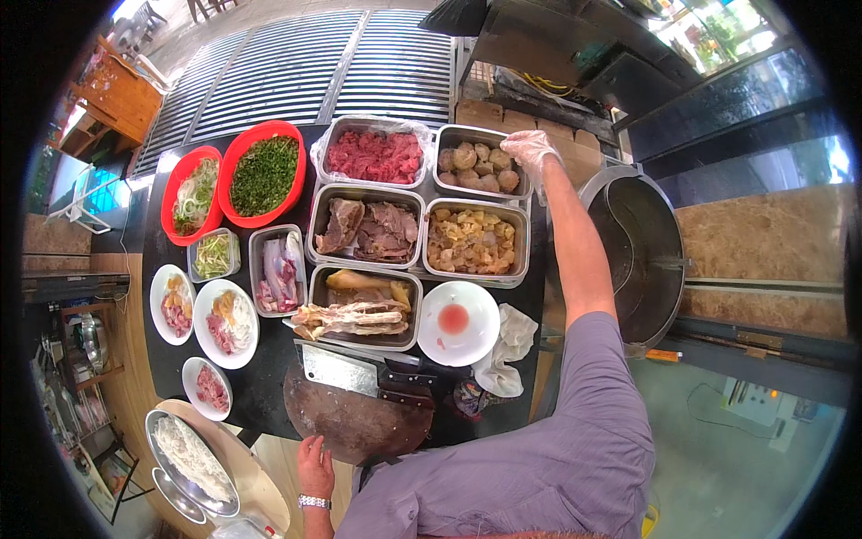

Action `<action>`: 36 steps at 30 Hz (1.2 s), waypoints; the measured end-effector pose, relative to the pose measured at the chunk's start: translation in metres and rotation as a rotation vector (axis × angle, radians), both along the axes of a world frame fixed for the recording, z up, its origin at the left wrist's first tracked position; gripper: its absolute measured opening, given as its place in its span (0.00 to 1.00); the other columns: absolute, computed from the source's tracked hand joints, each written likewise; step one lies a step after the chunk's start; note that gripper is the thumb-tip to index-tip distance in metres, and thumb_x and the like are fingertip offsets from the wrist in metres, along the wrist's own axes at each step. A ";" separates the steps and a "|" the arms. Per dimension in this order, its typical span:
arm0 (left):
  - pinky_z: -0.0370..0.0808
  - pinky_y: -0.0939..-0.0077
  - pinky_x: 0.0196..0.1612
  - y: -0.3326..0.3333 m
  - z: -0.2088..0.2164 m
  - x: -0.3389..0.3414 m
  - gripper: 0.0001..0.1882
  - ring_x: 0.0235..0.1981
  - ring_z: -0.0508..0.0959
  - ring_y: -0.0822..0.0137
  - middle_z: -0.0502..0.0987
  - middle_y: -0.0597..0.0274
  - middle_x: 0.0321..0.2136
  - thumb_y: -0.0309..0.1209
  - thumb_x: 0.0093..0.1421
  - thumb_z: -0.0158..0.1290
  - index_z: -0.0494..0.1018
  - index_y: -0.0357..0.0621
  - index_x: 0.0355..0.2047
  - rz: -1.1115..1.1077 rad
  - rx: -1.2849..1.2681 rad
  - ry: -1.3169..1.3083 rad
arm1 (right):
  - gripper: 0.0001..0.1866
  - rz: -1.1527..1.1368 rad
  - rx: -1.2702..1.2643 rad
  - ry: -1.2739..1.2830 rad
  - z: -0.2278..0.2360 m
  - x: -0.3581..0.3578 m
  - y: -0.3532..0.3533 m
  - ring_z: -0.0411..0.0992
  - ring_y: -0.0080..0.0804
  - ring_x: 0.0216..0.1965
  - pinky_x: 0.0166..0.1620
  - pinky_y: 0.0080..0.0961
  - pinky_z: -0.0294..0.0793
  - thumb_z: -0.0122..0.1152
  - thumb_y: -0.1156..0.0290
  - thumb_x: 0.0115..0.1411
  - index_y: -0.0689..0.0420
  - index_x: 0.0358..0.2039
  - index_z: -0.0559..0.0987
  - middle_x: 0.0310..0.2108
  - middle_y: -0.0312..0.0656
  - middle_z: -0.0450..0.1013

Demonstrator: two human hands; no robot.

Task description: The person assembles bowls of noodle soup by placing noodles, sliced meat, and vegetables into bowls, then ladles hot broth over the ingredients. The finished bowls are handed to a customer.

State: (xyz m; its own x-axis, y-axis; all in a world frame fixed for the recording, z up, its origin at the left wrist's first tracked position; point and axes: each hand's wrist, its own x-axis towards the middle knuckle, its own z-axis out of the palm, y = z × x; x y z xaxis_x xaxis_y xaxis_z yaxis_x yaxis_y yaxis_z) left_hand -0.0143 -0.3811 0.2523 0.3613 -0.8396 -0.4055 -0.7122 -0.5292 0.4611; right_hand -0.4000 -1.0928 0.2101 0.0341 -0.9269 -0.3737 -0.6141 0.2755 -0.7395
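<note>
"Dark, smooth bench (260, 395), crowded with food. What's nearest on it?"

"Just off its near edge, a bare left hand (314, 463) with a silver metal-banded watch (314, 501). Its fingers are loosely spread beside a round brown wooden chopping board (337, 431), and I see nothing in them."

"Any blade?"

"Yes, a broad steel cleaver (341, 371) at the board's far side, dark handle to the right. A loose greyish-purple sleeve (588, 386) swept low could catch that handle and swing the edge round."

"Further off?"

"Past a steel tray of glistening amber chunks (471, 241) sit round grey-brown meatballs (476, 162) in another rectangular steel tray. The right hand (532, 148), in a thin clear plastic glove, is at that tray's right end, fingers drawn together."

"Pinching one?"

"I can't tell; the fingertips are too small to read."

"What could spoil things there?"

"Baggy plastic might snag on the rim, or a slick ball slip loose. Raw red meat (373, 154) lies one tray leftward, so a glove touching both could carry juices across."

"And beyond?"

"Ridged grey metal slats (395, 72)."
</note>
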 end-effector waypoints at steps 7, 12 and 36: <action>0.75 0.56 0.56 -0.006 0.002 -0.001 0.21 0.54 0.76 0.45 0.75 0.45 0.54 0.22 0.60 0.61 0.76 0.40 0.55 -0.019 -0.030 0.005 | 0.26 0.341 -0.130 0.396 -0.011 0.041 0.014 0.79 0.42 0.54 0.60 0.33 0.75 0.67 0.64 0.55 0.52 0.56 0.82 0.52 0.48 0.81; 0.75 0.56 0.57 -0.008 0.004 0.000 0.22 0.54 0.75 0.44 0.74 0.45 0.54 0.22 0.60 0.61 0.76 0.39 0.55 -0.046 -0.038 -0.007 | 0.26 0.253 -0.147 0.482 -0.022 0.069 0.024 0.76 0.50 0.58 0.62 0.38 0.74 0.62 0.67 0.57 0.50 0.58 0.81 0.54 0.54 0.78; 0.73 0.55 0.60 -0.051 0.025 -0.001 0.20 0.57 0.74 0.44 0.75 0.44 0.55 0.23 0.61 0.59 0.76 0.39 0.54 -0.138 -0.151 -0.033 | 0.16 0.087 -0.253 0.344 0.031 0.061 0.061 0.81 0.43 0.49 0.57 0.34 0.77 0.66 0.60 0.60 0.42 0.49 0.84 0.48 0.42 0.82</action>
State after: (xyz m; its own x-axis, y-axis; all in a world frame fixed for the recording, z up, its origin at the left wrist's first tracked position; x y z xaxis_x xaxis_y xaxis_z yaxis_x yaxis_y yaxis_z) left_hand -0.0155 -0.4319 0.2775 0.2498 -0.9323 -0.2615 -0.7891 -0.3525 0.5031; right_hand -0.3391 -1.0322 0.2411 0.0296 -0.9899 -0.1386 -0.8498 0.0481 -0.5250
